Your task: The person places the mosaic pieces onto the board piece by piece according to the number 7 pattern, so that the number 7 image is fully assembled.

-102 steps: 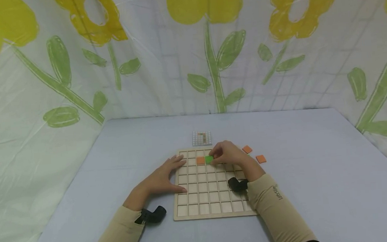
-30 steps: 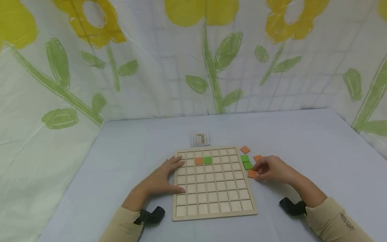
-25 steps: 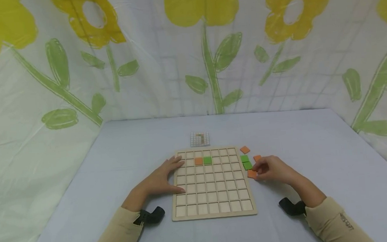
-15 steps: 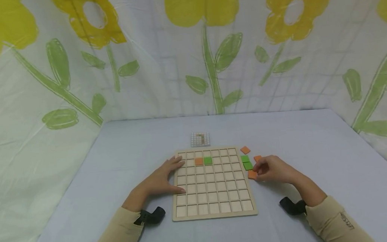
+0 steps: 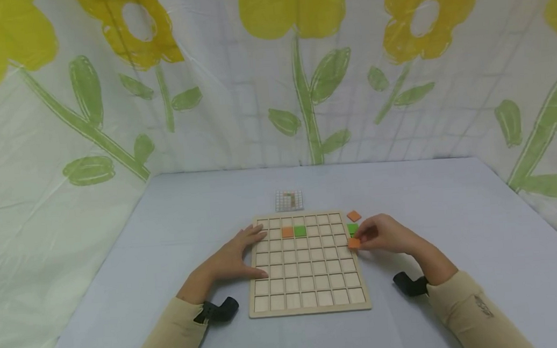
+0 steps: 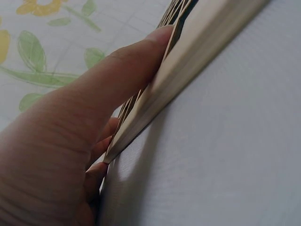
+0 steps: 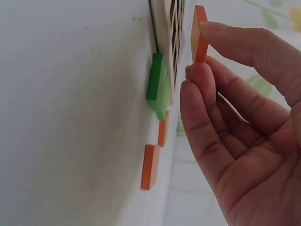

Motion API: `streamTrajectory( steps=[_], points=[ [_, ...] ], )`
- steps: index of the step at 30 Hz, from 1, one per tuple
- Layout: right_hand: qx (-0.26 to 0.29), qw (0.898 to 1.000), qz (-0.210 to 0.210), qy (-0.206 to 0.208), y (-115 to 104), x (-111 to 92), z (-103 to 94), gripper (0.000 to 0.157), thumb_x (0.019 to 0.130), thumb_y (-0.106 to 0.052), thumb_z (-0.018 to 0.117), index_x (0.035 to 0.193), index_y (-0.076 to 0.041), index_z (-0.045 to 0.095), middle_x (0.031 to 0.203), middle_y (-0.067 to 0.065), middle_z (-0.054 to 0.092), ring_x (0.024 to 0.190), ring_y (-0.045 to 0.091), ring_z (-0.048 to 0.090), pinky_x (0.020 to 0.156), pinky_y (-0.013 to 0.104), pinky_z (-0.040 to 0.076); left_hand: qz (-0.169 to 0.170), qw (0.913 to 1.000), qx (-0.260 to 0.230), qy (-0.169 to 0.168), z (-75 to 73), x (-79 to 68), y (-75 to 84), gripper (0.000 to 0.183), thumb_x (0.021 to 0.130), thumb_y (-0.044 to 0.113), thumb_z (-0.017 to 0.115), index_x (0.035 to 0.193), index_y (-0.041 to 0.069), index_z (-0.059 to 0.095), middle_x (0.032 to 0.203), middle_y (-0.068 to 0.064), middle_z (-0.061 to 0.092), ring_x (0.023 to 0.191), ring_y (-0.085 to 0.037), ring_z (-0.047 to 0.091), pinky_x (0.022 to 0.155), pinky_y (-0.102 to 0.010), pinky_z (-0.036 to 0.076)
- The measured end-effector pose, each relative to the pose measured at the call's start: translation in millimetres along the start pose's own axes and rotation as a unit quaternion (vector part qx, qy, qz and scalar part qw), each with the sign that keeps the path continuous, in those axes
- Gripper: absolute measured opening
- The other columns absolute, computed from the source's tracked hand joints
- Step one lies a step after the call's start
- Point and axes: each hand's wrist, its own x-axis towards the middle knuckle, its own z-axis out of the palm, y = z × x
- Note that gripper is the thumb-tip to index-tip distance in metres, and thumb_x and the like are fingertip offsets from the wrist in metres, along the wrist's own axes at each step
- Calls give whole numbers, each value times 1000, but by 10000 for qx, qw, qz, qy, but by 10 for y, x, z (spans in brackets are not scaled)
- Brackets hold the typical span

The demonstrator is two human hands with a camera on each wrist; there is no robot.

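Observation:
My right hand (image 5: 384, 234) pinches an orange square tile (image 5: 354, 243) between thumb and fingertips, over the right rim of a wooden grid board (image 5: 309, 310). In the right wrist view the pinched tile (image 7: 200, 35) stands on edge, raised off the table. Spread along the board's left side, my left hand (image 5: 231, 255) rests with thumb and fingers on the rim. The left wrist view has that thumb (image 6: 127, 70) lying across the frame's edge. An orange tile (image 5: 287, 232) and a green tile (image 5: 300, 231) sit side by side in the second row from the back.
Right of the board lie a loose orange tile (image 5: 354, 216) and green tiles (image 5: 352, 228), partly behind my right hand. The right wrist view has another orange tile (image 7: 150, 167) on the table. A small card with a coloured grid pattern (image 5: 289, 201) lies behind the board.
The green tile is now in the board, released by my right hand. That hand went right to the loose tiles, then lifted an orange one up and left. My left hand stays put.

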Motion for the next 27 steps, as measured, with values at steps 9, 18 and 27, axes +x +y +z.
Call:
streamTrajectory(
  steps=[9,18,27],
  points=[
    [231,9997,82,18,-129,221,9,23,78,-11,74,98,0,69,93,10,69,81,13,62,69,21,53,41,10000,-26,42,13,3,-29,99,63,60,76,144,20,37,156,3,21,145,-29,10,116,-54,17],
    [279,9996,59,-42,-219,438,68,23,78,-11,74,99,-1,70,96,10,70,85,15,64,74,28,55,94,9999,-118,-4,11,14,-25,97,63,59,77,143,19,38,156,3,21,146,-29,9,115,-55,16],
    [468,9988,-134,-83,-248,607,137,22,79,-10,72,100,-2,70,98,12,70,86,15,65,75,27,56,80,9999,-54,48,11,14,-31,98,63,58,77,143,18,38,155,3,22,146,-29,10,116,-54,15]
  ],
)
